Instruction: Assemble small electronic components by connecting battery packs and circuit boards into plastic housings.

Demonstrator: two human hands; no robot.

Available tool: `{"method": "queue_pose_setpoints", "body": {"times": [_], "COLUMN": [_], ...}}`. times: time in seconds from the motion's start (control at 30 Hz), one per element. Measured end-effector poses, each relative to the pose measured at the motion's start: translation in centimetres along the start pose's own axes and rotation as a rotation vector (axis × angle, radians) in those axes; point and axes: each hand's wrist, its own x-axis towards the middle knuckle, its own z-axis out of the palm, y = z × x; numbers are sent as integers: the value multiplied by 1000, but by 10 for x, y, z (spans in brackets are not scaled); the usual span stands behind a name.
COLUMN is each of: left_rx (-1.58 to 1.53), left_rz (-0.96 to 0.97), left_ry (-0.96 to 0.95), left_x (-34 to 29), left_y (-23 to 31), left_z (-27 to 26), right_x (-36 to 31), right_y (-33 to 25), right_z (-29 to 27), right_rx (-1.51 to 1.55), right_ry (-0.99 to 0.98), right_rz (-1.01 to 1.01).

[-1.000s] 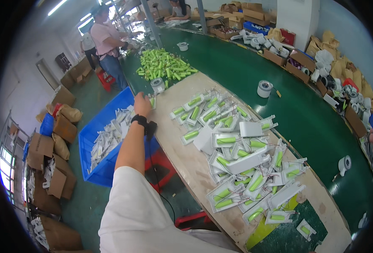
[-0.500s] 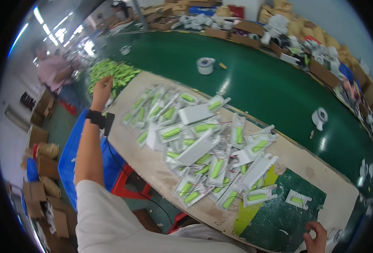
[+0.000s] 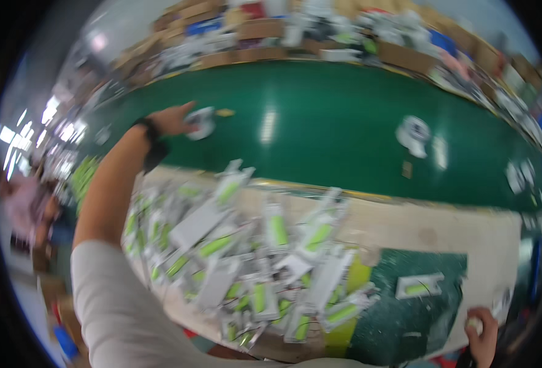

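Green tabletop (image 3: 332,129), left hand (image 3: 173,119) outstretched at white fixture (image 3: 203,124), right hand (image 3: 484,337) curled

On the green table (image 3: 332,165) lies a pale board (image 3: 433,230) with a dark green patch (image 3: 378,322). The patch bears one white case (image 3: 421,281) with a green battery (image 3: 416,288). Left of the patch is a heap of similar cases (image 3: 222,279). Beyond the patch, the table carries a white device (image 3: 414,135) and, far to the left, a second device (image 3: 203,122).

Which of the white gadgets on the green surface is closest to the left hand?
The white gadget right by the left hand, with a small yellowish piece just to its right; the others lie well away.
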Motion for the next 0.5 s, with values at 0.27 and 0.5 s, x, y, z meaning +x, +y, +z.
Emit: {"method": "queue_pose_setpoints", "body": {"times": [0.27, 0.5], "left_rx": [60, 154], "left_rz": [96, 388], "left_ry": [-59, 398], "left_x": [2, -15], "left_y": [15, 55], "left_z": [-2, -100], "right_x": [34, 38], "right_y": [-22, -58], "right_z": [9, -8], "right_rx": [45, 79], "right_ry": [-46, -46], "right_rz": [-74, -426]}}
